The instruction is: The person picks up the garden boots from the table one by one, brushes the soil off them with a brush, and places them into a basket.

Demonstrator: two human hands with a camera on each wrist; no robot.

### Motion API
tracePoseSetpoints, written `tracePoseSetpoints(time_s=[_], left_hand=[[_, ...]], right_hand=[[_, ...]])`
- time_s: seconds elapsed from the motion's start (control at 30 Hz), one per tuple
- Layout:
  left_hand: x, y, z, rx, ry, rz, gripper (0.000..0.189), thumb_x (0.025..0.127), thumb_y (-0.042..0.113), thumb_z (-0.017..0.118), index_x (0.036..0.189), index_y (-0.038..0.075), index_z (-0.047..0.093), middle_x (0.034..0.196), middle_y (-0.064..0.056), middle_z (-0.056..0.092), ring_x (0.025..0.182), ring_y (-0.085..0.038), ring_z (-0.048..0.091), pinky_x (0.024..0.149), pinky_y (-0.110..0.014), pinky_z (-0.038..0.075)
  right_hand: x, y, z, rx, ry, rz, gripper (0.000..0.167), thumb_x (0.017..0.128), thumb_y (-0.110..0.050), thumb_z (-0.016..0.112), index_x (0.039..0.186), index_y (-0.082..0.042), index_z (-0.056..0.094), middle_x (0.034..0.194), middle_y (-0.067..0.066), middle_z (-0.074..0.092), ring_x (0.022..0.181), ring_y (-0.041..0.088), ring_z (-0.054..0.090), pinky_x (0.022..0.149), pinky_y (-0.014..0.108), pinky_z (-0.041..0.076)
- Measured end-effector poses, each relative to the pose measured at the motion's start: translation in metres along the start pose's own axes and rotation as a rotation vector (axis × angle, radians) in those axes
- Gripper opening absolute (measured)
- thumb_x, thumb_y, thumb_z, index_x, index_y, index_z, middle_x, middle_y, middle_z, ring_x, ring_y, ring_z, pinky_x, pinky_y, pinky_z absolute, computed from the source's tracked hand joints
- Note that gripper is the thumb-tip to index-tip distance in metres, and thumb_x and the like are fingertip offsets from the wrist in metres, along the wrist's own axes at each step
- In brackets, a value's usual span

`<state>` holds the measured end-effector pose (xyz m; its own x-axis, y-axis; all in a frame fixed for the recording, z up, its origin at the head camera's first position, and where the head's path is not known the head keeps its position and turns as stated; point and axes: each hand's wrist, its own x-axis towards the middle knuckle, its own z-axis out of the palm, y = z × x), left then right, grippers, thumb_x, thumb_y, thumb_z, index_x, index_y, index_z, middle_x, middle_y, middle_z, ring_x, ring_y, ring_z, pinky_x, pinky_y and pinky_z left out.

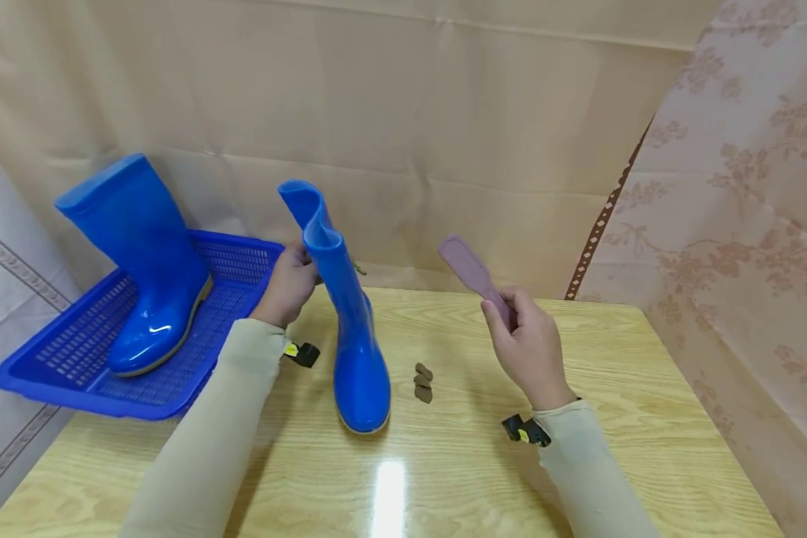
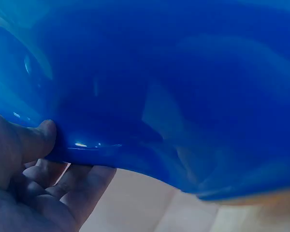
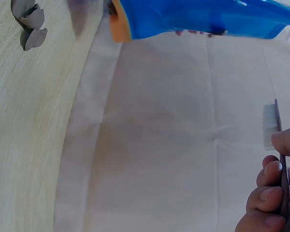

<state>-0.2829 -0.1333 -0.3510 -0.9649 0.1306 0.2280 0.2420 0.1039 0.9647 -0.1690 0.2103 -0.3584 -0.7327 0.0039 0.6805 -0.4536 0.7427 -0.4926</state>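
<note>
A blue rubber boot point(image 1: 361, 366) stands by the middle of the table, toe toward me, its top opening pinched narrow. My left hand point(image 1: 288, 285) grips the back of its shaft; in the left wrist view the thumb point(image 2: 41, 137) presses the glossy blue surface while the other fingers curl beneath. On the right, my right hand point(image 1: 527, 344) holds a mauve brush point(image 1: 468, 265) by its handle, raised above the table. White bristles point(image 3: 269, 126) show on its far side in the right wrist view. Small brown lumps point(image 1: 423, 383) lie on the table just right of the boot.
At the left is a blue plastic basket point(image 1: 168, 407) with perforated walls. A second blue boot point(image 1: 151, 299) stands in it, its shaft leaning left. Beige cloth point(image 1: 403, 112) hangs behind the wood-grain table point(image 1: 619, 373), and flowered cloth point(image 1: 746, 224) covers the right side.
</note>
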Motion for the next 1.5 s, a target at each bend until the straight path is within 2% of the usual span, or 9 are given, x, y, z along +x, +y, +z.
tracePoseSetpoints(time_s=[0.23, 0.43, 0.53, 0.63, 0.7, 0.77, 0.9, 1.03, 1.5], left_hand=[[-0.002, -0.023, 0.015, 0.142, 0.020, -0.020, 0.037, 0.110, 0.015, 0.051, 0.144, 0.001, 0.049, 0.137, -0.021, 0.060, 0.128, -0.035, 0.059, 0.109, -0.050, 0.049], [-0.023, -0.025, 0.020, 0.246, 0.121, -0.043, 0.032, 0.106, 0.011, 0.055, 0.135, -0.002, 0.048, 0.128, -0.021, 0.058, 0.120, -0.035, 0.058, 0.103, -0.047, 0.050], [-0.039, -0.012, 0.021, 0.383, 0.056, -0.037, 0.025, 0.100, 0.003, 0.053, 0.124, -0.002, 0.047, 0.115, -0.020, 0.058, 0.108, -0.035, 0.059, 0.091, -0.047, 0.051], [-0.053, 0.007, 0.023, 0.490, -0.108, -0.042, 0.032, 0.094, 0.000, 0.056, 0.125, 0.001, 0.047, 0.113, -0.018, 0.059, 0.104, -0.035, 0.060, 0.089, -0.049, 0.054], [-0.061, 0.017, 0.025, 0.499, -0.188, -0.064, 0.042, 0.094, 0.005, 0.062, 0.131, 0.003, 0.044, 0.119, -0.018, 0.058, 0.110, -0.036, 0.060, 0.091, -0.051, 0.055], [-0.067, 0.024, 0.031, 0.474, -0.200, -0.096, 0.050, 0.095, 0.016, 0.070, 0.135, 0.005, 0.042, 0.123, -0.017, 0.057, 0.114, -0.036, 0.060, 0.095, -0.053, 0.055], [-0.073, 0.029, 0.047, 0.440, -0.087, -0.090, 0.061, 0.094, 0.037, 0.077, 0.135, 0.007, 0.044, 0.123, -0.014, 0.059, 0.112, -0.032, 0.062, 0.094, -0.053, 0.056], [-0.074, 0.027, 0.059, 0.435, 0.022, -0.058, 0.049, 0.096, 0.036, 0.075, 0.130, 0.009, 0.052, 0.118, -0.009, 0.063, 0.107, -0.029, 0.065, 0.092, -0.053, 0.057], [-0.054, 0.035, 0.049, 0.463, 0.145, 0.091, 0.026, 0.103, 0.017, 0.065, 0.126, 0.005, 0.063, 0.117, -0.013, 0.071, 0.109, -0.030, 0.068, 0.095, -0.053, 0.056]], right_hand=[[-0.002, 0.000, 0.002, -0.011, -0.060, 0.019, 0.017, 0.101, -0.021, 0.069, 0.107, -0.005, 0.067, 0.067, 0.000, 0.056, 0.054, 0.013, 0.044, 0.047, 0.027, 0.036], [-0.005, 0.002, 0.003, -0.028, -0.128, 0.014, 0.018, 0.102, -0.023, 0.069, 0.109, -0.006, 0.068, 0.066, -0.002, 0.054, 0.052, 0.012, 0.043, 0.045, 0.026, 0.034], [-0.006, 0.005, 0.003, -0.047, -0.130, 0.014, 0.017, 0.102, -0.023, 0.069, 0.108, -0.007, 0.068, 0.066, -0.002, 0.053, 0.052, 0.011, 0.043, 0.045, 0.026, 0.033], [-0.006, 0.007, 0.001, -0.061, -0.136, 0.019, 0.017, 0.102, -0.024, 0.069, 0.106, -0.008, 0.068, 0.065, -0.002, 0.052, 0.051, 0.011, 0.042, 0.045, 0.026, 0.033], [-0.007, 0.008, 0.000, -0.067, -0.146, 0.021, 0.017, 0.102, -0.025, 0.068, 0.106, -0.008, 0.067, 0.065, -0.002, 0.052, 0.051, 0.010, 0.041, 0.045, 0.026, 0.032], [-0.008, 0.010, -0.001, -0.072, -0.154, 0.024, 0.017, 0.103, -0.025, 0.067, 0.105, -0.009, 0.067, 0.065, -0.003, 0.052, 0.051, 0.010, 0.041, 0.045, 0.026, 0.032], [-0.008, 0.010, -0.001, -0.076, -0.157, 0.027, 0.016, 0.103, -0.025, 0.067, 0.105, -0.009, 0.067, 0.064, -0.002, 0.051, 0.050, 0.010, 0.040, 0.044, 0.026, 0.031], [-0.008, 0.009, 0.001, -0.069, -0.164, 0.040, 0.018, 0.103, -0.026, 0.066, 0.105, -0.009, 0.067, 0.065, -0.002, 0.051, 0.051, 0.010, 0.041, 0.045, 0.026, 0.031], [-0.003, 0.004, 0.008, -0.053, -0.184, 0.025, 0.021, 0.103, -0.028, 0.067, 0.109, -0.008, 0.068, 0.066, -0.002, 0.053, 0.052, 0.011, 0.042, 0.045, 0.027, 0.032]])
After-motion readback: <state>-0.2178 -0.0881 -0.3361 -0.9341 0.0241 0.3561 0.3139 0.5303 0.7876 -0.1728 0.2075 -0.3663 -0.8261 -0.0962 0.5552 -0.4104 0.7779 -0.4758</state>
